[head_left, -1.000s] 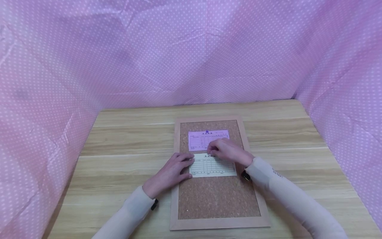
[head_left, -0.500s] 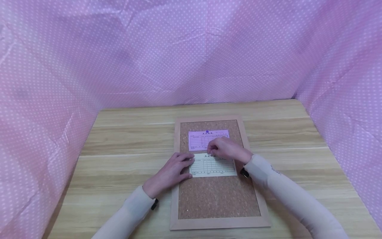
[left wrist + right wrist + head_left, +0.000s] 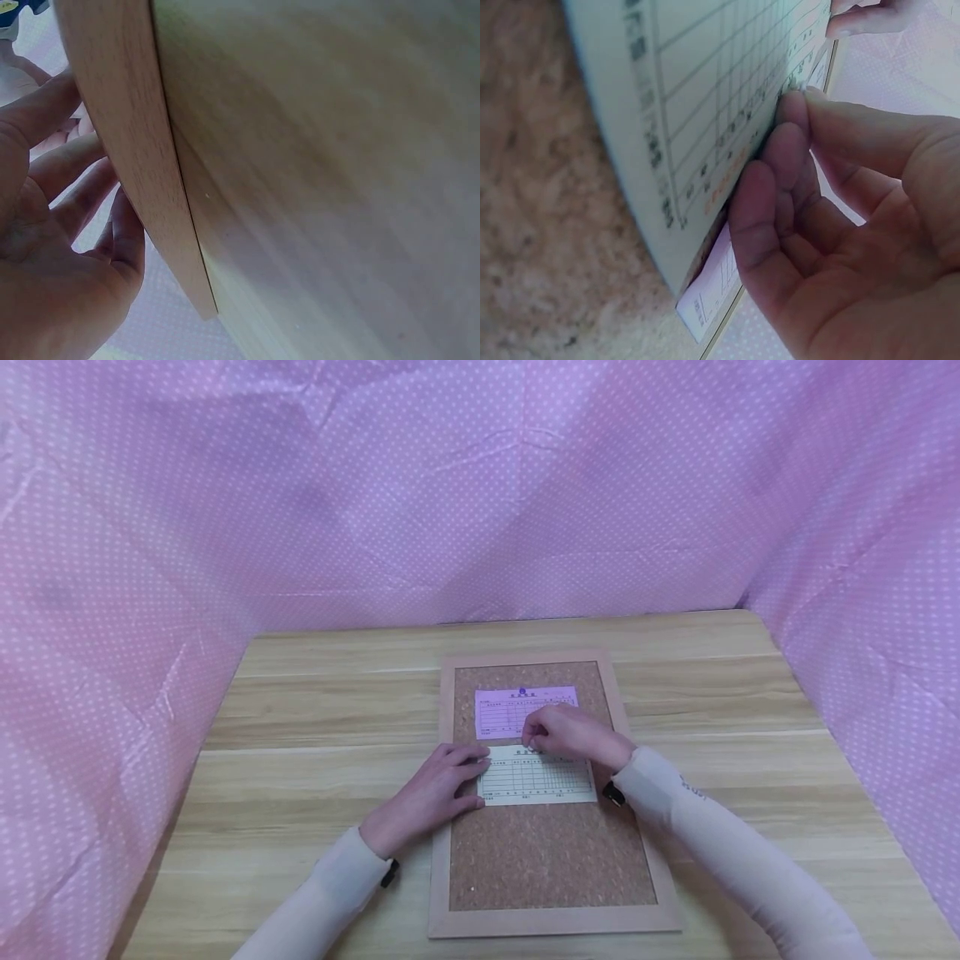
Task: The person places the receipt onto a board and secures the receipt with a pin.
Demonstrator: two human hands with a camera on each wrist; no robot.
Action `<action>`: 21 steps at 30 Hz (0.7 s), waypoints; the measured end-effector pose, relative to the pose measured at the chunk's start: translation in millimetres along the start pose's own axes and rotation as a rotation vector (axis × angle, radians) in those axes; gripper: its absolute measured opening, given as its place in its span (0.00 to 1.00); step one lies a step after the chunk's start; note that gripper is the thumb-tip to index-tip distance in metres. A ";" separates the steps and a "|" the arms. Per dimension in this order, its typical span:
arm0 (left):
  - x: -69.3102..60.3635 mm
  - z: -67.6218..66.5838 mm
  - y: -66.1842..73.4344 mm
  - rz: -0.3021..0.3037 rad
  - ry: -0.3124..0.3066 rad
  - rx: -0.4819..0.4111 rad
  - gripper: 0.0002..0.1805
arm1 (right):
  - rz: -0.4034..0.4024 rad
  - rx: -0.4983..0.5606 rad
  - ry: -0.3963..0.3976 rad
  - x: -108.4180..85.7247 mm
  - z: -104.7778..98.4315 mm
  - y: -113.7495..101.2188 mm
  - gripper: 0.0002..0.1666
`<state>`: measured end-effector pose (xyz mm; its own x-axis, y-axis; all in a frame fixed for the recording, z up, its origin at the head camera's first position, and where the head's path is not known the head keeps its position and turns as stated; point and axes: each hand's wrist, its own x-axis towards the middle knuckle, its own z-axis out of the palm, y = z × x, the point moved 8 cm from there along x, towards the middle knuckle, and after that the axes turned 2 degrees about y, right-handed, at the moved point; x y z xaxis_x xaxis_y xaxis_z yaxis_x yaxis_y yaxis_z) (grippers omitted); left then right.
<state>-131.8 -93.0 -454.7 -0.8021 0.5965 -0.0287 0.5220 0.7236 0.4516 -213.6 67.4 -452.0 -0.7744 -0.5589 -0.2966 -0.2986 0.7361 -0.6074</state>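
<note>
A pale, form-printed paper slip (image 3: 536, 781) lies across the middle of a wood-framed cork board (image 3: 551, 860). My left hand (image 3: 427, 797) rests its spread fingertips on the slip's left edge. At the slip's top edge, near its middle, my right hand (image 3: 573, 733) pinches a small whitish push pin (image 3: 804, 87) between thumb and forefinger; the fingertips hide most of it. Above lies a purple printed slip (image 3: 498, 714), partly covered by the right hand, with a purple push pin (image 3: 522, 691) at its top. In the left wrist view, the left hand's fingers (image 3: 82, 199) reach past the board's frame.
The board lies on a wood-grain table (image 3: 337, 710), which extends to both sides of it. A pink dotted cloth (image 3: 480, 510) hangs behind the table and along its sides. Bare cork shows below the pale slip.
Both hands and the slips keep nearly the same places. Only a very slight shift of the right wrist shows.
</note>
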 end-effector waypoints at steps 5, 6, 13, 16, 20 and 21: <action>-0.2 -0.5 0.7 0.007 0.007 -0.004 0.32 | 0.023 -0.001 0.002 -0.3 1.6 0.5 0.06; -0.3 -0.6 1.0 0.011 0.011 -0.003 0.32 | 0.024 0.001 0.004 -0.2 1.9 0.8 0.06; -0.8 1.8 -0.5 -0.010 -0.003 -0.009 0.32 | -0.025 0.021 0.062 -4.4 0.0 6.1 0.04; -1.0 1.8 -0.9 -0.016 -0.006 -0.013 0.32 | -0.042 0.031 0.091 -7.9 -2.6 8.4 0.05; -0.3 1.6 -0.6 -0.019 -0.007 -0.011 0.32 | -0.061 0.022 0.108 -11.4 -4.4 8.9 0.04; 0.0 1.7 -0.4 -0.020 -0.008 -0.009 0.32 | -0.065 0.013 0.111 -12.1 -4.3 8.7 0.04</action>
<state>-131.5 -92.8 -456.4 -0.8099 0.5848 -0.0454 0.5030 0.7322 0.4592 -209.2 82.2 -450.5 -0.8107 -0.5594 -0.1730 -0.3438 0.6940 -0.6326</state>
